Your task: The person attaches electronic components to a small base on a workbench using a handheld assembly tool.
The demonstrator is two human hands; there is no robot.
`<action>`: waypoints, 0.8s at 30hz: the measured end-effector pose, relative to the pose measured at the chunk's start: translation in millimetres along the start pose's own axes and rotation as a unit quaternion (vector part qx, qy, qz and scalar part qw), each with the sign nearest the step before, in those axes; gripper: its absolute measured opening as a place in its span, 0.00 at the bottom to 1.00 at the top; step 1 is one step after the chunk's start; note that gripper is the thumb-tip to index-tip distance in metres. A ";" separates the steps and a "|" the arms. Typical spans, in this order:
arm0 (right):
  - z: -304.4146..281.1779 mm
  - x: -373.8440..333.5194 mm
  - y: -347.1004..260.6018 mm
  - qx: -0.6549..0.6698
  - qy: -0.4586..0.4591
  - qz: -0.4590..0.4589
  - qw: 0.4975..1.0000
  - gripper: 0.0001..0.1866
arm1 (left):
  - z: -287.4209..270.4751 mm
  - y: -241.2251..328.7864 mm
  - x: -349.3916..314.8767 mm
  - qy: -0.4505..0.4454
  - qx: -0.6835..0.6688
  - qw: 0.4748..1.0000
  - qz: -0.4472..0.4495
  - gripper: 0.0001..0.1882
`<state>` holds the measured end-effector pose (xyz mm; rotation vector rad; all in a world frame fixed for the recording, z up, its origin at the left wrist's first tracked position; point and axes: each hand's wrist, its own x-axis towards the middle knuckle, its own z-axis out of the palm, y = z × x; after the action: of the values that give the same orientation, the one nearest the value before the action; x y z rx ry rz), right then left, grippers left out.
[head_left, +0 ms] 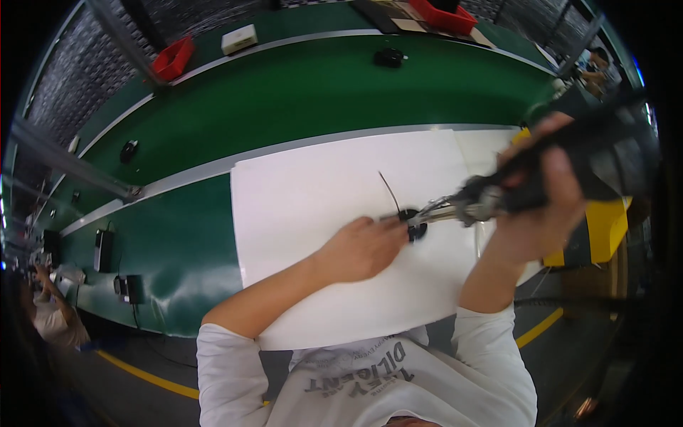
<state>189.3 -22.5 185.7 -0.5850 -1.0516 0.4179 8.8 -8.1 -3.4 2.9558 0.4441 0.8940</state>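
My left hand (366,248) is closed on a small black part (416,231) above the white sheet (306,185). A thin dark strand (388,188) sticks up from beside the fingertips; whether it is a wire or a tie I cannot tell. In my right hand (551,203) is a dark handheld tool (605,156) with a bulky body and a narrow metal nose (445,212). The fingers wrap round the tool, and motion blurs both. The tip of the nose meets the black part at my left fingertips.
Beyond the sheet runs a green belt (284,99) carrying black items (389,58). Black boxes (104,249) with cords lie on the green bench at left. Red bins (174,58) and a white box (239,40) stand far back. Yellow panels (606,231) are right; other people (57,313) work at both sides.
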 end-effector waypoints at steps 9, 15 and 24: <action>-14.9 8.5 -11.2 -0.161 0.104 -0.034 0.981 0.12 | -17.1 -53.6 -14.0 -0.018 0.065 0.944 -0.324 0.41; -16.1 8.7 -0.2 -0.185 0.106 -0.020 0.977 0.15 | -20.7 -58.5 -16.9 -0.004 0.064 0.949 -0.309 0.38; -35.3 12.8 17.4 -0.205 0.106 -0.067 0.971 0.19 | -116.7 -231.5 -125.2 0.146 0.298 0.846 -0.417 0.19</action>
<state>225.7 -10.3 170.4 -0.9001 -0.9689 0.0123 -215.5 172.3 2.9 2.4952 2.1362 1.1841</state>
